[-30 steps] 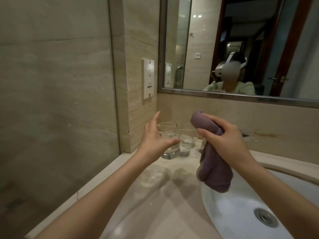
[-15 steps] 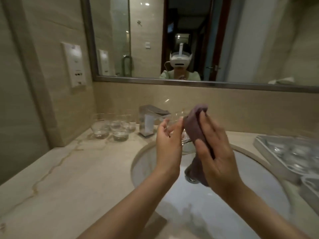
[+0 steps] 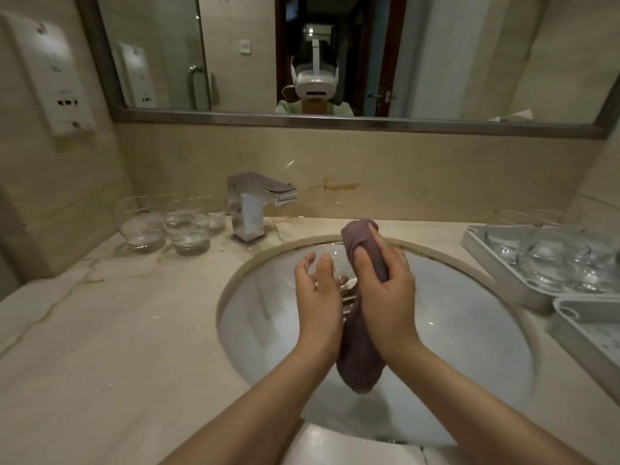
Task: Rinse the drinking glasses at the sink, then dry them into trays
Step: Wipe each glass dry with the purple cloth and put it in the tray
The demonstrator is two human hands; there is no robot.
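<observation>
Mid-frame over the sink basin (image 3: 453, 330): left hand (image 3: 318, 297) curled round a clear drinking glass (image 3: 330, 263), right hand (image 3: 385, 293) clamped on the purple cloth (image 3: 360, 357). Wet glass, thin grip. Could slip and crack on porcelain. Tray (image 3: 496, 263) waiting, right edge.

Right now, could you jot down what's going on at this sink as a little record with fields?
left hand: left hand curls round a clear glass over the basin
right hand: right hand grips a purple cloth, its top end at the glass
sink: white basin, no water seen running from the faucet
waiting glasses: cluster of glasses on the counter, left of the faucet
trays: grey tray on the right holds glasses; second tray nearer, contents unclear
</observation>
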